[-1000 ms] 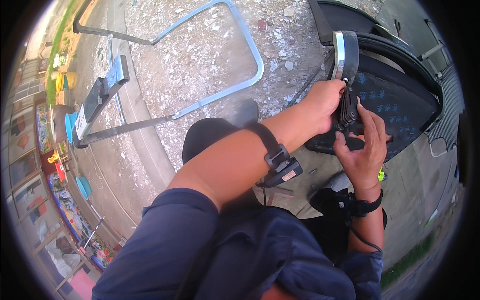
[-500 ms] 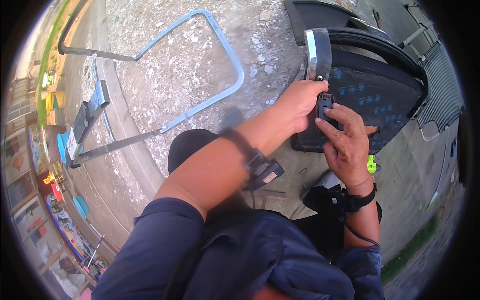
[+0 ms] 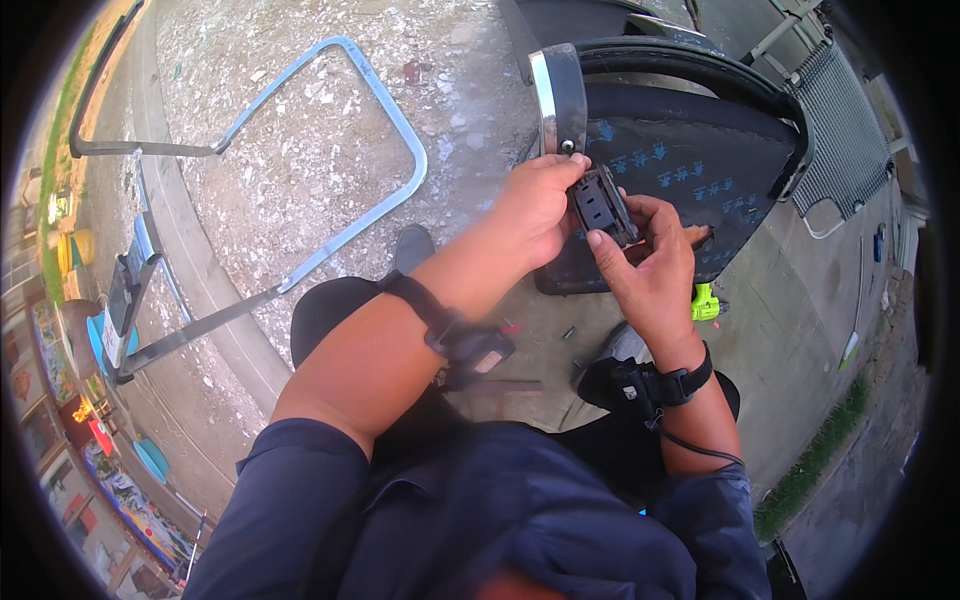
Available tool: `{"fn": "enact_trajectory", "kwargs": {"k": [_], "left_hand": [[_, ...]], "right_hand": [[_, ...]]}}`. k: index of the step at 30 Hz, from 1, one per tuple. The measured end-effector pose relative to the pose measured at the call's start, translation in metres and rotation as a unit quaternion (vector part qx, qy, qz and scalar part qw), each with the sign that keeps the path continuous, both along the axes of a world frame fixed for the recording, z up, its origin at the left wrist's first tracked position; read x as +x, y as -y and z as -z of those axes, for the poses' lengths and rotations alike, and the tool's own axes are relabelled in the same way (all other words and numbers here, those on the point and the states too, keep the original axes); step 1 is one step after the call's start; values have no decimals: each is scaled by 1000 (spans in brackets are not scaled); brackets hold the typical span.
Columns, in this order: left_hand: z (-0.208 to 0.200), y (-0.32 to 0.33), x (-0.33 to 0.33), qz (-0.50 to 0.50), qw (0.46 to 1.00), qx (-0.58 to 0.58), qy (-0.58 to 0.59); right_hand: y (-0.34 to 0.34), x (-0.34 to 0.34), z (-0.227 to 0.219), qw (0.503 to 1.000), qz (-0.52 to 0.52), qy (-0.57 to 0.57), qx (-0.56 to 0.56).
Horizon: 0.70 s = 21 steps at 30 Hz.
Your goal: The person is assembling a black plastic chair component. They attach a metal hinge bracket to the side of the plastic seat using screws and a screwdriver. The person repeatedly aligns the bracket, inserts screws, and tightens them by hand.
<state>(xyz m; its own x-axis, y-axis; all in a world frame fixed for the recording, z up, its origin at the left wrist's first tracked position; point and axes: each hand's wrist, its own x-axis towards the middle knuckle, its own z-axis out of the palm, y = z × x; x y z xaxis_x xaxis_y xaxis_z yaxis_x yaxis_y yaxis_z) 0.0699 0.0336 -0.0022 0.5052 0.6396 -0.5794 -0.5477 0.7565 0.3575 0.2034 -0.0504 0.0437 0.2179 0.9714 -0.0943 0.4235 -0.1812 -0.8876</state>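
Both my hands are closed on a small black slotted block [image 3: 604, 206], which is tilted between them. My left hand [image 3: 532, 208] grips its left edge, thumb near the top. From the lower right, my right hand [image 3: 655, 275] holds the other edge between thumb and fingers. What kind of part it is I cannot tell. Just above my left thumb, a curved shiny metal arm [image 3: 560, 100] with a round bolt stands against a black chair seat [image 3: 690, 180], its face marked in blue. The lower left of the seat is partly hidden behind my hands.
A bent metal tube frame [image 3: 385, 100] lies on rubble-strewn ground at the left. A yellow-green tool [image 3: 706, 302] is on the concrete beyond my right wrist. A grey mesh panel [image 3: 840, 130] stands at the far right. Straps with small devices circle both my forearms.
The view has shifted, so surroundings sit further left. The black block has turned and tilted. My right fingers have moved from lying on its face to gripping its right side.
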Motion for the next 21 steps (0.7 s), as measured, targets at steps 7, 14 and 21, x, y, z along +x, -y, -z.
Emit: {"fn": "enact_trajectory", "kwargs": {"k": [7, 14, 21], "left_hand": [[0, 1, -2, 15, 1000, -10, -7], [-1, 1, -2, -11, 999, -25, -23], [9, 1, -6, -19, 999, -40, -32]], "right_hand": [[-9, 4, -9, 970, -84, 162, 163], [-12, 7, -19, 956, -129, 185, 189], [-15, 8, -16, 916, -207, 247, 239]]}}
